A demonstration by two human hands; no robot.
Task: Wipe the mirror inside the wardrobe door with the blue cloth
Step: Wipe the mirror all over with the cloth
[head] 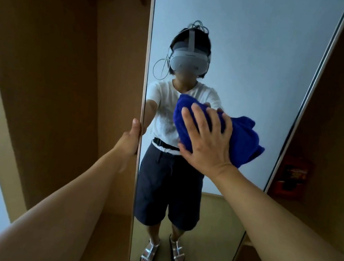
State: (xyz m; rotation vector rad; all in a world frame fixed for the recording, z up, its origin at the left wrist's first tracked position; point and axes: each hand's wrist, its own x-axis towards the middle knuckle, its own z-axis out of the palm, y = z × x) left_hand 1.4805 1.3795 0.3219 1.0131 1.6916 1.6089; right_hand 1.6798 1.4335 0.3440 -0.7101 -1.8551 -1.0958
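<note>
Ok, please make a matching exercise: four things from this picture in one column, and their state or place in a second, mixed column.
Things:
1. left hand
2. right hand
3. blue cloth
4. mirror

States:
A. bunched against the glass
B. holds the mirror's left edge
C. reflects the person
D. flat, fingers spread, presses the cloth

Pairs: 1-B, 2-D, 3-A, 4-C

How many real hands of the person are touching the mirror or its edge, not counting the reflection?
2. The left hand grips the left edge of the mirror. The right hand presses the blue cloth flat on the glass, near its middle.
</note>
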